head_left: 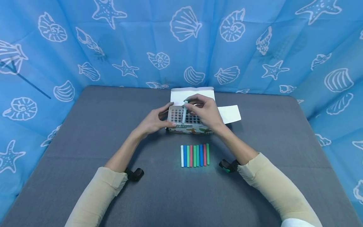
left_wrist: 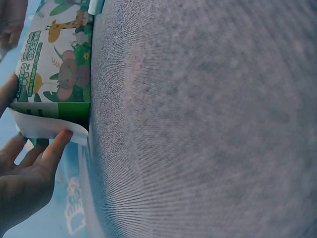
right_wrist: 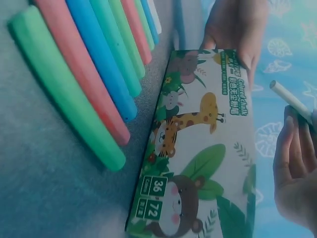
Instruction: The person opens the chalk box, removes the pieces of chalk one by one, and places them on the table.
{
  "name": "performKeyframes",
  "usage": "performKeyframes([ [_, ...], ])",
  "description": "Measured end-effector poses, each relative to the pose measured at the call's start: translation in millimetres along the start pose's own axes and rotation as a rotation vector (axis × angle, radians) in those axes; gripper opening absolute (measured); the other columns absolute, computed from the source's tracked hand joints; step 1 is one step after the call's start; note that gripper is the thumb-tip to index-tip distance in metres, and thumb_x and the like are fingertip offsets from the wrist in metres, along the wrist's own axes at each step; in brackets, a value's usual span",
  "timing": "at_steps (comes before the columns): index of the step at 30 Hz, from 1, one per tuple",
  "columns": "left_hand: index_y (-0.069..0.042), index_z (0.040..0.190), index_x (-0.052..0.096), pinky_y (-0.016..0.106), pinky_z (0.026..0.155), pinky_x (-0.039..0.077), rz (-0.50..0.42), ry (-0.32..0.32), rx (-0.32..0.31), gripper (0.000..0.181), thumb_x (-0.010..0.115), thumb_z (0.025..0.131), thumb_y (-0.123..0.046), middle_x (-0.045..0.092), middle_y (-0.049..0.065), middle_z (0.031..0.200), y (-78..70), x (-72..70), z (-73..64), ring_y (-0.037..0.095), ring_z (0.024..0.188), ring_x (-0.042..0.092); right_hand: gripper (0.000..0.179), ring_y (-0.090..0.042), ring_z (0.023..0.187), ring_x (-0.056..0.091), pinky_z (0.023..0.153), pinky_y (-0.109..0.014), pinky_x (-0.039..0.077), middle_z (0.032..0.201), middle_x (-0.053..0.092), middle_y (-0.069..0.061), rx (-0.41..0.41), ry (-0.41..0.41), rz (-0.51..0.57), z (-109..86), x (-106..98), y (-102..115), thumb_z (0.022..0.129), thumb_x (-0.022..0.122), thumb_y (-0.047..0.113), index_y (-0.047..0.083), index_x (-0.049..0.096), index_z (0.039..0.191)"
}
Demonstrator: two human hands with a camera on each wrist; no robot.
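My right hand (head_left: 206,110) pinches a white chalk stick (head_left: 184,114) between thumb and fingers, holding it upright over the chalk box (head_left: 187,130). The box lies with its top open and shows an insert (head_left: 175,114) full of round holes; cartoon animals and "Colored chalk" are printed on its front. At the box's left end, my left hand (head_left: 151,121) grips it, thumb at the front corner and fingers toward the back. In the left wrist view, those fingers touch a white side flap (left_wrist: 44,126). The right wrist view shows the held stick's lower end apart from the box.
In front of the box, several chalk sticks (head_left: 194,156) in white, blue, green and red lie side by side. A white lid flap (head_left: 175,97) stands behind the box, and another flap (head_left: 231,114) sticks out right. The grey table (head_left: 113,104) meets a blue shell-patterned curtain (head_left: 136,41).
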State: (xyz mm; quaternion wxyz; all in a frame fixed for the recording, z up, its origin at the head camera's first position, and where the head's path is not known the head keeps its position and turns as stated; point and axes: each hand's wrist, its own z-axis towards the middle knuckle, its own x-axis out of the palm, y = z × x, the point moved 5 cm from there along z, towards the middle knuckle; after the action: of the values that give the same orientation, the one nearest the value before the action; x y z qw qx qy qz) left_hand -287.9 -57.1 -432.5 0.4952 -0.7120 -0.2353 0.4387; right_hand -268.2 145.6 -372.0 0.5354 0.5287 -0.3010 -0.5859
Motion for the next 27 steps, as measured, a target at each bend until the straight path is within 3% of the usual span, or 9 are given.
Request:
performKeyframes([
  [6,-0.026,0.159,0.025,0.045,0.110,0.040,-0.013,0.004,0.003,0.091,0.080,0.087,-0.021,0.030,0.012,0.160,-0.8,0.0,-0.6,0.030,0.145,0.031,0.025,-0.033,0.082,0.070,0.071,-0.039,0.058,0.096,0.071,-0.014,0.029,-0.018,-0.017,-17.6,-15,1,0.094,0.071,0.014,0.002,0.070,0.115],
  [14,-0.026,0.159,0.026,0.045,0.110,0.040,-0.013,0.006,0.013,0.090,0.080,0.087,-0.022,0.022,0.007,0.163,-0.9,0.7,-0.4,0.028,0.147,0.029,0.029,-0.020,0.080,0.071,0.069,-0.033,0.059,0.097,0.070,-0.013,0.179,-0.041,-0.044,-46.7,-38,-9,0.093,0.072,0.018,0.002,0.070,0.117],
  [22,-0.023,0.159,0.025,0.047,0.111,0.039,-0.006,-0.002,0.010,0.091,0.080,0.087,-0.023,0.024,0.008,0.163,0.0,-1.1,0.1,0.030,0.146,0.029,0.029,-0.019,0.079,0.071,0.069,-0.036,0.060,0.096,0.070,-0.013,0.258,-0.038,-0.029,-70.1,-49,-20,0.093,0.072,0.014,-0.003,0.068,0.116],
  [27,-0.023,0.159,0.024,0.045,0.110,0.040,-0.009,-0.005,0.007,0.092,0.080,0.086,-0.021,0.027,0.010,0.162,-0.7,-0.7,0.0,0.030,0.146,0.029,0.031,-0.016,0.079,0.069,0.072,-0.036,0.060,0.101,0.070,-0.017,0.331,-0.029,-0.068,-84.3,-55,-27,0.093,0.073,0.020,-0.001,0.069,0.115],
])
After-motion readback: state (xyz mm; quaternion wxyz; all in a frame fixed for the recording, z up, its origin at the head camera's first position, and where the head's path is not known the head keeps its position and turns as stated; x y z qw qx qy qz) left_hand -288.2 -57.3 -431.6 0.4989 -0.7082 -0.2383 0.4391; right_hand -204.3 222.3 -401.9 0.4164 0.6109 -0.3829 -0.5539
